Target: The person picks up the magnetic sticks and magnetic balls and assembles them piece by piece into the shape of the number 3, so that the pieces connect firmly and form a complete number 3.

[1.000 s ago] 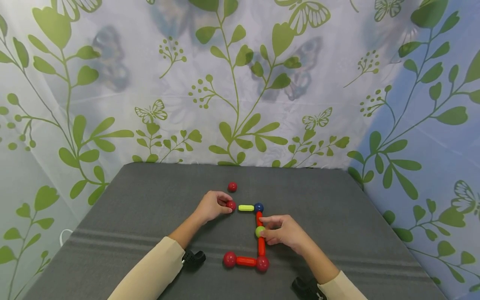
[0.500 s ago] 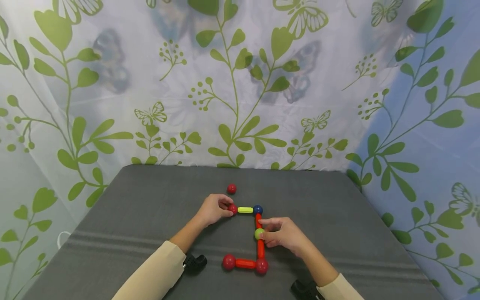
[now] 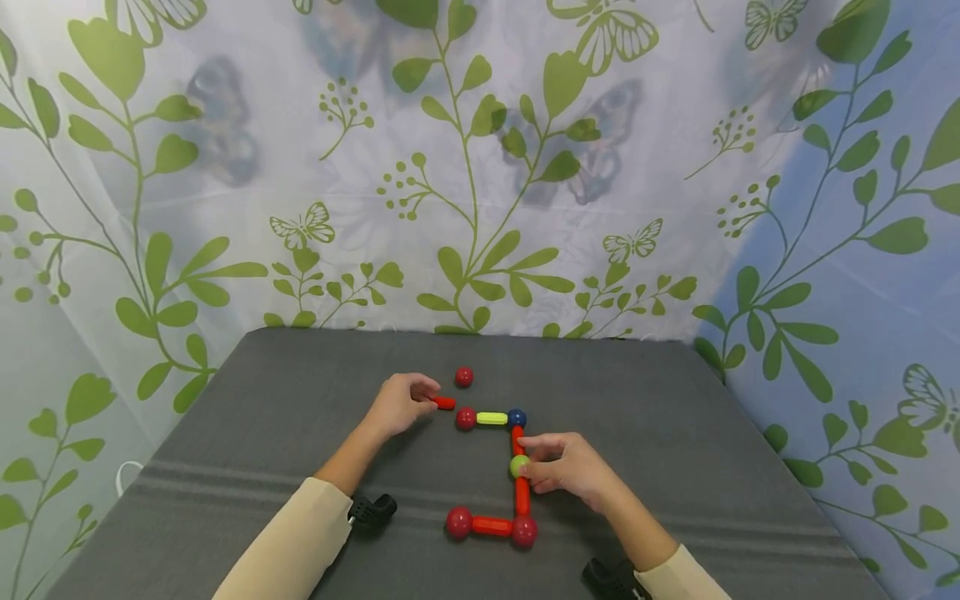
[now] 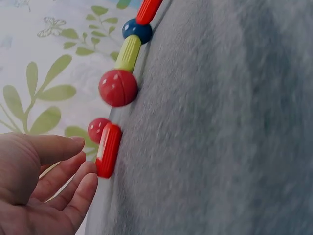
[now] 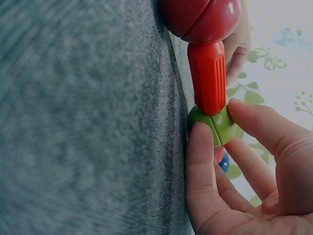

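Note:
My right hand (image 3: 573, 471) pinches a green ball (image 5: 217, 125) between thumb and finger. That ball sits midway in a connected chain, with a red rod (image 5: 208, 78) on one side and another red rod on the other. The chain runs from a blue ball (image 3: 517, 418) through a yellow rod (image 3: 492, 418) to a red ball (image 3: 466, 417). My left hand (image 3: 401, 404) is beside a loose red rod (image 4: 108, 150), its thumb apart from it and its fingers loosely bent. Whether the fingertips touch that rod is hard to tell.
A separate red ball (image 3: 464, 377) lies farther back on the grey table (image 3: 300, 367). At the near end of the chain, a red rod (image 3: 492, 526) joins two larger-looking red balls. A patterned curtain (image 3: 480, 167) stands behind the table.
My left hand brought a red ball rightward against the yellow rod's end and let go. It then moved left to the loose red rod. My right hand has stayed on the green ball.

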A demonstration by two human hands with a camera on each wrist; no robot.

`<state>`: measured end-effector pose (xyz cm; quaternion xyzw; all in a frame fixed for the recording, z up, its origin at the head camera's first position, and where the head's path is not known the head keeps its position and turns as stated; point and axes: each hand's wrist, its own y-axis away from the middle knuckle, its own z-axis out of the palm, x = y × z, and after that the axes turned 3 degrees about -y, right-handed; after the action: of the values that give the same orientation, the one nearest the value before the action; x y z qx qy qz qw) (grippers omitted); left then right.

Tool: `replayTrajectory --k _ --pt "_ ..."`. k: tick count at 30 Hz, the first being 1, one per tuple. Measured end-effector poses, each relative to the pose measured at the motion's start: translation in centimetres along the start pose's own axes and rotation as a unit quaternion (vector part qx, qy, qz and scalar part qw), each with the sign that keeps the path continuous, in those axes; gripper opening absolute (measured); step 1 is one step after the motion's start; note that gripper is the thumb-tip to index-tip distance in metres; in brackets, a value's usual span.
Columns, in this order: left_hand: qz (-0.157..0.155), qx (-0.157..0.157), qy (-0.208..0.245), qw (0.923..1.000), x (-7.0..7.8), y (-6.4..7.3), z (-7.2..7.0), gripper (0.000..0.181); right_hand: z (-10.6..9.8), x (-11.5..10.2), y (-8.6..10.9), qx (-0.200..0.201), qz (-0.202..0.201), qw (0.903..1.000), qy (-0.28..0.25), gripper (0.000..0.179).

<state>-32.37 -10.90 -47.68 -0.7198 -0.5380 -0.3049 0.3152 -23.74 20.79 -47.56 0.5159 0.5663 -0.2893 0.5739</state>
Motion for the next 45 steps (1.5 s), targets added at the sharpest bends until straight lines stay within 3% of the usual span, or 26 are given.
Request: replayTrajectory --k 10,21,31,45 --pt "-0.024 0.008 -0.018 0.9995 -1.2 -0.5 -1.1 0.027 0.1 -0.1 0.0 0.003 0.002 1.0000 -0.001 0.058" --pt "-0.044 -0.026 -0.017 0.9985 -1.6 -1.3 -1.2 0.029 0.1 -0.3 0.2 0.010 0.010 0.9998 0.013 0.057" --pt "-0.017 -0.072 -0.001 0.9972 -1.9 -2.2 -1.2 0.035 0.1 -0.3 0.1 0.009 0.010 0.9998 0.015 0.057" --pt "0.040 -0.128 -0.048 0.9898 -2.4 -3.5 -0.9 0.032 0.0 -0.4 0.1 0.000 0.011 0.9999 0.007 0.058"
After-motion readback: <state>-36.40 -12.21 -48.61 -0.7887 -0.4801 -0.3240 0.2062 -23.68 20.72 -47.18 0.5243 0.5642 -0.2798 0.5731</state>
